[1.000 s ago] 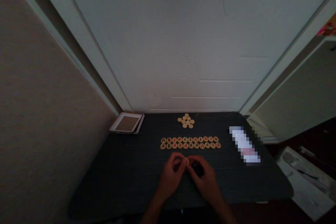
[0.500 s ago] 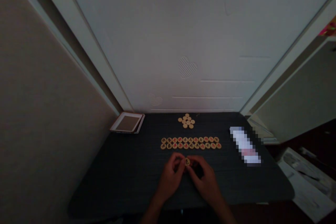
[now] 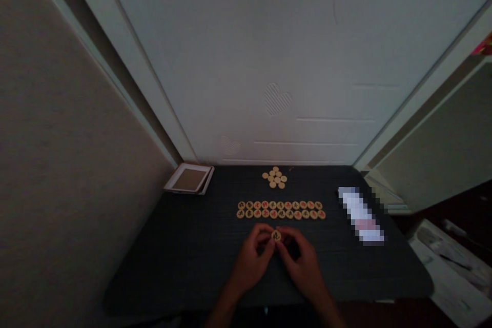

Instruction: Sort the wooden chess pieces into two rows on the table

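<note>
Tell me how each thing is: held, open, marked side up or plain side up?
Small disc: held, dark mark showing
Left hand: pinching the disc
Right hand: pinching it too
Two rows of discs: flat, marked sides up
Bunch of discs: flat, plain sides up
Shallow box: looks open
Blurred pale thing: can't tell

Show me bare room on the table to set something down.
The table is bare on the left, between the box, the left hand and the near edge. Another patch lies front right, between the right hand and the pixelated item. The middle is crowded: blank discs, two rows of marked discs, then the held disc.
</note>
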`<control>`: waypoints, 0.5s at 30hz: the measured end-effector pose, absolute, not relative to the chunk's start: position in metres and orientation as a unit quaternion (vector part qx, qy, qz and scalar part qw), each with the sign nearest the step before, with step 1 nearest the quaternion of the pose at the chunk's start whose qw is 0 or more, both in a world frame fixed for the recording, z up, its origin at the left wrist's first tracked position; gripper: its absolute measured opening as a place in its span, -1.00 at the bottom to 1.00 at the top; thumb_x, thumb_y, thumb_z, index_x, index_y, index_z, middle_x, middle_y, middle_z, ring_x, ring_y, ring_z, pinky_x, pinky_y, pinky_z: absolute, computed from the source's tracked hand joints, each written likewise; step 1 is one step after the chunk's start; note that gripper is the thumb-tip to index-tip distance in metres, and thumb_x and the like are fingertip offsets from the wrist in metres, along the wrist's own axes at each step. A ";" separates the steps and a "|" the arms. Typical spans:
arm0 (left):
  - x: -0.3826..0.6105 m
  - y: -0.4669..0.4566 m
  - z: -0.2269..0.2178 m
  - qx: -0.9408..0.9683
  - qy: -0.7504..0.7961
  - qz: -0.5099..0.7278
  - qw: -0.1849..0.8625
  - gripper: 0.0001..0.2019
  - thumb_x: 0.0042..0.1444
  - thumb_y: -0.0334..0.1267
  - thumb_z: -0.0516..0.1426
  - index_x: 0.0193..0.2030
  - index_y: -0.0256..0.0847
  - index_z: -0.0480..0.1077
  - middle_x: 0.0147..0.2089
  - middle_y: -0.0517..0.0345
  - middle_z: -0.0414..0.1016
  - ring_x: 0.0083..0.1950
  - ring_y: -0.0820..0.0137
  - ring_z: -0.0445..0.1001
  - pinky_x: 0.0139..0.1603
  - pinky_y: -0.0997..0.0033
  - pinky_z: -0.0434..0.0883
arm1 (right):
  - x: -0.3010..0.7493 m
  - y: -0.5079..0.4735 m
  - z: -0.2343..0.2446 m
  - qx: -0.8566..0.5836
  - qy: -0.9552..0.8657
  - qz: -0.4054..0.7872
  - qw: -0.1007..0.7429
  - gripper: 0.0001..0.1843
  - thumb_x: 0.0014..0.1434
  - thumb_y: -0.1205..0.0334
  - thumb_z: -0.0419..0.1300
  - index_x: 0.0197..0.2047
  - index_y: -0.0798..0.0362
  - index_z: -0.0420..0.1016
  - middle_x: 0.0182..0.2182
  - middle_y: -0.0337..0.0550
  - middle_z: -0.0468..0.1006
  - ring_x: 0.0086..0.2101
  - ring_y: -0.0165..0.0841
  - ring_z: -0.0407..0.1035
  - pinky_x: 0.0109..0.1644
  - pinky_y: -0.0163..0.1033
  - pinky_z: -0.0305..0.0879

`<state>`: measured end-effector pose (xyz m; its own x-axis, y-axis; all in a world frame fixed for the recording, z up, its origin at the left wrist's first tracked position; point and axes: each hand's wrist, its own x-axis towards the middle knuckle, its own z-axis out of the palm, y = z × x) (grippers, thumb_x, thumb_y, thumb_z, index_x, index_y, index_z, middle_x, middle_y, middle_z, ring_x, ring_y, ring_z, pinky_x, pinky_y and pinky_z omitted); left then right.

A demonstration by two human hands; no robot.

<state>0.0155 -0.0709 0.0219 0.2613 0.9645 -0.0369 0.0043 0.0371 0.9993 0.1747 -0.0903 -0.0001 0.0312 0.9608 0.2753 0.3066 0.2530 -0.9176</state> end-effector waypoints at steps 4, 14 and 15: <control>0.017 -0.071 0.023 0.562 0.453 0.415 0.554 -0.83 0.27 -0.16 0.16 -0.06 -0.14 0.39 -0.04 0.03 0.62 0.00 0.24 0.60 0.04 0.29 0.50 | 0.175 -0.090 0.000 -0.520 -0.610 0.333 0.497 -0.77 0.28 0.14 0.23 -0.02 -0.02 0.51 -0.18 -0.10 0.61 -0.22 -0.26 0.51 -0.10 -0.21 0.45; 0.018 -0.074 0.022 0.588 0.439 0.402 0.548 -0.83 0.29 -0.18 0.16 -0.04 -0.13 0.41 0.01 0.03 0.62 0.03 0.25 0.60 0.08 0.30 0.49 | 0.177 -0.090 -0.002 -0.546 -0.576 0.349 0.498 -0.79 0.28 0.06 0.24 -0.12 0.00 0.51 -0.24 -0.12 0.60 -0.25 -0.26 0.50 -0.13 -0.22 0.42; 0.018 -0.074 0.022 0.589 0.438 0.401 0.548 -0.83 0.28 -0.17 0.16 -0.03 -0.13 0.41 0.00 0.03 0.62 0.02 0.25 0.60 0.08 0.30 0.49 | 0.177 -0.090 -0.002 -0.548 -0.573 0.353 0.497 -0.80 0.28 0.06 0.24 -0.14 0.00 0.51 -0.25 -0.13 0.61 -0.25 -0.26 0.51 -0.13 -0.22 0.42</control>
